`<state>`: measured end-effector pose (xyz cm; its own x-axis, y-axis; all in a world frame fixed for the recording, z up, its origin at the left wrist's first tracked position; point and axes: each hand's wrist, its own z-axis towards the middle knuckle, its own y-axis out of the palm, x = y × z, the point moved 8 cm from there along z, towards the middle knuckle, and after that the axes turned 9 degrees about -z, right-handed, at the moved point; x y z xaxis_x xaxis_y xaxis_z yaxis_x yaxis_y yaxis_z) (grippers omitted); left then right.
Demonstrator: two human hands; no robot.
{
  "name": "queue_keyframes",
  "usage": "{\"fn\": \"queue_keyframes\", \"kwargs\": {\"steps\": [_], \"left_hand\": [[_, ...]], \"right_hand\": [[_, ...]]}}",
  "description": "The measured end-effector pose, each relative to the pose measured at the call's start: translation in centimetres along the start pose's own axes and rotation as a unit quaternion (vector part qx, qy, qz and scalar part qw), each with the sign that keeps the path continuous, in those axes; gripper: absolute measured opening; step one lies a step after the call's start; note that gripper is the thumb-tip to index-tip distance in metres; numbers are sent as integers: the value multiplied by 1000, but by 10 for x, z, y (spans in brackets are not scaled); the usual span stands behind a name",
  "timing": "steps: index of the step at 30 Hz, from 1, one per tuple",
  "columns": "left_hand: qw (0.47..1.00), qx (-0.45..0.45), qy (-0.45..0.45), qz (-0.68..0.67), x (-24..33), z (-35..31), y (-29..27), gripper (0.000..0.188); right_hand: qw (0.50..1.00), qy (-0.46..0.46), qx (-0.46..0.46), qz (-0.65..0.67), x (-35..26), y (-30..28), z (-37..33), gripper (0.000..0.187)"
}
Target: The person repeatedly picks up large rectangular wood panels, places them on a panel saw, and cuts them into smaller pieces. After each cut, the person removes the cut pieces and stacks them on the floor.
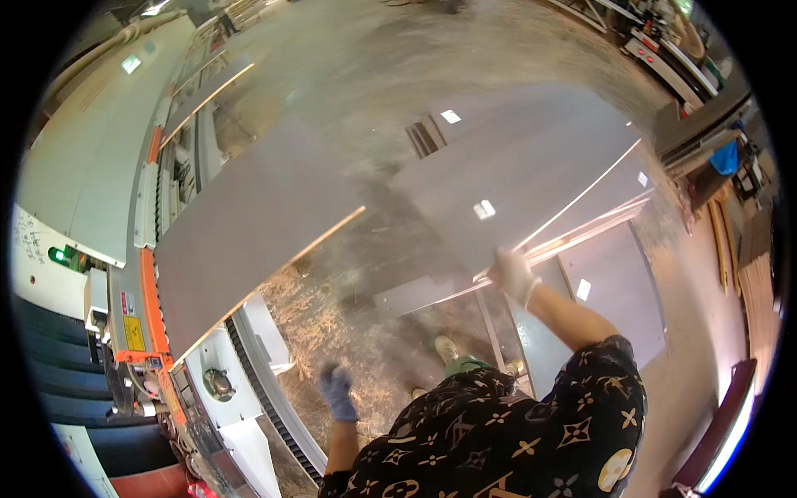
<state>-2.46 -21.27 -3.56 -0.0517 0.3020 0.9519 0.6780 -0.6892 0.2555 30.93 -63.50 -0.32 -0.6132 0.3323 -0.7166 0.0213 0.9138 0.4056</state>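
Though one edge [579,197] gleams, the panel [544,158] looks grey.

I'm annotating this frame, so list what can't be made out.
All in the head view:
- Right hand: blurred; its grip on the board is unclear.
- Left hand: blur hides the separate fingers.
- Label: print too small and washed out.
- Machine: left side cut off by the dark rim.

A green light [58,255] glows at far left; a yellow label [133,334] sits beside an orange strip [152,303]; wood debris [305,319] litters the floor [498,51]; a bright blue item [725,158] shows at right.
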Motion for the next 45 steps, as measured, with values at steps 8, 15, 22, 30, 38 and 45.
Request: {"fn": "queue_keyframes", "kwargs": {"steps": [8, 15, 22, 30, 38, 45], "left_hand": [[947, -146, -281, -57, -46, -87, 204, 44], [978, 25, -201, -53, 59, -104, 9, 49], [983, 150, -97, 41, 132, -149, -133, 46], [989, 127, -57, 40, 146, -168, -146, 51], [978, 155, -73, 116, 141, -185, -174, 47], [778, 93, -221, 580, 183, -154, -199, 59]], "right_hand": [[980, 165, -108, 8, 150, 64, -184, 58], [994, -68, 72, 44, 19, -125, -157, 63], [997, -43, -66, 7, -5, -218, -98, 26], [995, -35, 93, 11, 17, -194, -135, 24], [1000, -9, 8, 16, 35, -153, -127, 39], [994, 58, 88, -34, 45, -119, -138, 43]]}}
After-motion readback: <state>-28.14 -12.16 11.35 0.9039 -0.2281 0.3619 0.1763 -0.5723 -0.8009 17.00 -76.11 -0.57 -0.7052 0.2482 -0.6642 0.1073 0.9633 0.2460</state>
